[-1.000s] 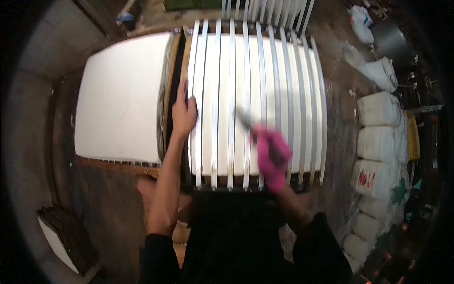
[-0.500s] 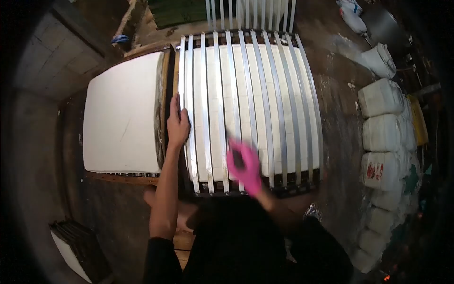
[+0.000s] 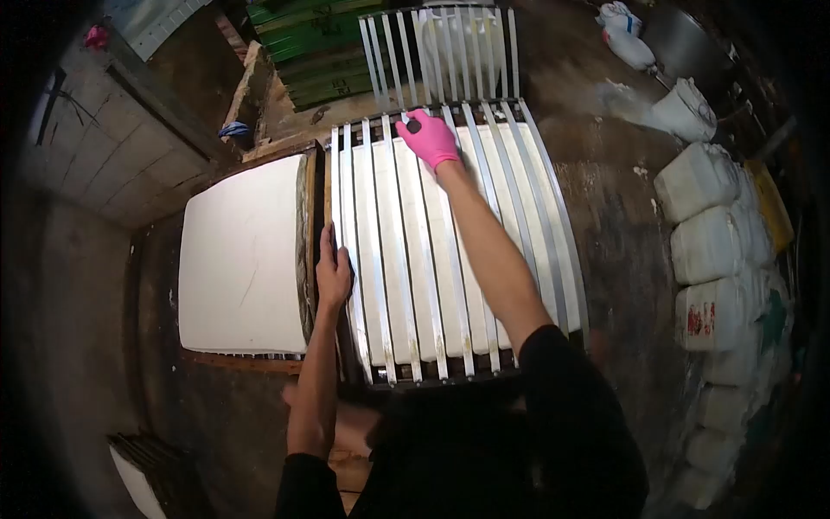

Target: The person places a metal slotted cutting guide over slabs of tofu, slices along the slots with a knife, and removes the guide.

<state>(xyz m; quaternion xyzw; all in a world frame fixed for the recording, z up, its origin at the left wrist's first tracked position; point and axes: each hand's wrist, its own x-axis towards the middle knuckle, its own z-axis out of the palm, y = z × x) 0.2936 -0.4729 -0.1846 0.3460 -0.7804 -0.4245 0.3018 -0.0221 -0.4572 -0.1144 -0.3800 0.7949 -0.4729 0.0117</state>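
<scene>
A slatted metal frame (image 3: pixel 386 259) with long strips lies over a white slab (image 3: pixel 471 329) whose surface shows between the strips. My left hand (image 3: pixel 332 278) grips the frame's left edge, index finger stretched forward along it and thumb beside the first strip. My right hand (image 3: pixel 430 143), in a pink glove, is at the frame's far end over the middle strips. Its fingers are curled round something small and dark that I cannot make out. Left of the frame sits a second thick white slab (image 3: pixel 242 259) on a wooden-edged base, with a gap between.
Another slatted frame (image 3: pixel 441 52) stands upright behind, near green stacked crates (image 3: pixel 316 52). White plastic jugs (image 3: pixel 709 246) line the right side, with a white bucket (image 3: pixel 685 111) and a metal pot (image 3: pixel 687 43) beyond. A block wall (image 3: pixel 112 164) rises on the left.
My right hand has moved from the near middle of the frame to its far end. My left hand stays at the left edge. The view has tilted up, showing more of the background.
</scene>
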